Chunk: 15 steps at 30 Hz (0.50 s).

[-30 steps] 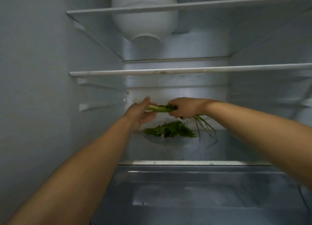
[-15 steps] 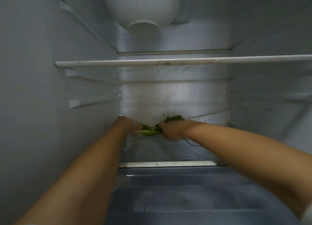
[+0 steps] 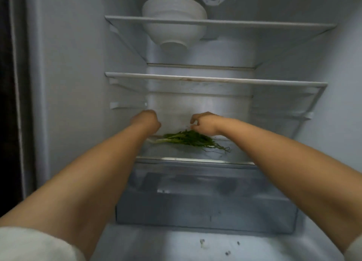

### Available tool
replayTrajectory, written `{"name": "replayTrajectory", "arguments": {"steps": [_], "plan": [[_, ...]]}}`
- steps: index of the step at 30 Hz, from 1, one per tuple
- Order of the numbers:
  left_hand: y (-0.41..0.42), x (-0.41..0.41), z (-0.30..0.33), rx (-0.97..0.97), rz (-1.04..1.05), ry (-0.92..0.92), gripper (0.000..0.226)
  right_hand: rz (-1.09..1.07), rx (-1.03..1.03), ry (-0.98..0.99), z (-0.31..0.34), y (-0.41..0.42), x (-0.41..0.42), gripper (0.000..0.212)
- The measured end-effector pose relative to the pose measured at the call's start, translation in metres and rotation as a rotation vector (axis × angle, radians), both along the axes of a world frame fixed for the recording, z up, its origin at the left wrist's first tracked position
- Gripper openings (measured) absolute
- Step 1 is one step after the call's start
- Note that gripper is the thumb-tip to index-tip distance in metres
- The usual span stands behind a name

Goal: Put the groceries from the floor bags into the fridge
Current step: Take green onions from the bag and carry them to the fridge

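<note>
The fridge (image 3: 293,45) stood open. On its top shelf (image 3: 254,24) sat a stack of white bowls (image 3: 174,23), the only thing there; the middle shelf (image 3: 235,80) held nothing I could make out. A bunch of green herbs (image 3: 188,139) lay flat on the lowest glass shelf (image 3: 241,153), far back, pale stems to the left, leafy ends trailing right. Below it was a clear crisper drawer (image 3: 205,202); its contents could not be told. The left hand (image 3: 146,121) hung just above the stem end, fingers curled in, holding nothing visible. The right hand (image 3: 203,123) hovered just above the leafy part, fingers loosely bent, apart from the herbs or barely brushing them.
</note>
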<state>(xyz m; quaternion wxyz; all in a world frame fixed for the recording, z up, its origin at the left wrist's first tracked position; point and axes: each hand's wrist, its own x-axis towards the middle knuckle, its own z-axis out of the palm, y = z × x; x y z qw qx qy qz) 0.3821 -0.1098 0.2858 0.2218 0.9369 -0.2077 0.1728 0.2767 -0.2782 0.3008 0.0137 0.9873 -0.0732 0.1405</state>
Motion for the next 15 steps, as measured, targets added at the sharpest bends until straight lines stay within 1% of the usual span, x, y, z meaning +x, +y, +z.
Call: {"name": "replayTrajectory", "arguments": {"steps": [2,4,6,9,10,12,15], "plan": [[0.006,-0.029,-0.012,0.007,0.002,-0.084,0.033,0.036,-0.049,-0.079,-0.016,0.012,-0.011,0.038],[0.017,-0.064,-0.026,-0.045,0.014,-0.161,0.032,0.068,-0.066,-0.139,-0.030,0.026,-0.024,0.034],[0.032,-0.101,-0.044,-0.162,0.003,-0.200,0.029,0.104,-0.084,-0.215,-0.042,0.043,-0.039,0.031],[0.061,-0.157,-0.077,-0.396,-0.053,-0.177,0.022,0.195,-0.060,-0.346,-0.061,0.079,-0.070,0.030],[0.072,-0.176,-0.091,-0.433,-0.078,-0.167,0.020,0.239,-0.042,-0.369,-0.069,0.094,-0.083,0.029],[0.096,-0.213,-0.126,-0.407,-0.140,-0.117,0.019,0.334,-0.004,-0.351,-0.093,0.123,-0.113,0.029],[0.142,-0.267,-0.188,-0.326,-0.187,0.000,0.015,0.444,0.016,-0.230,-0.149,0.164,-0.156,0.032]]}}
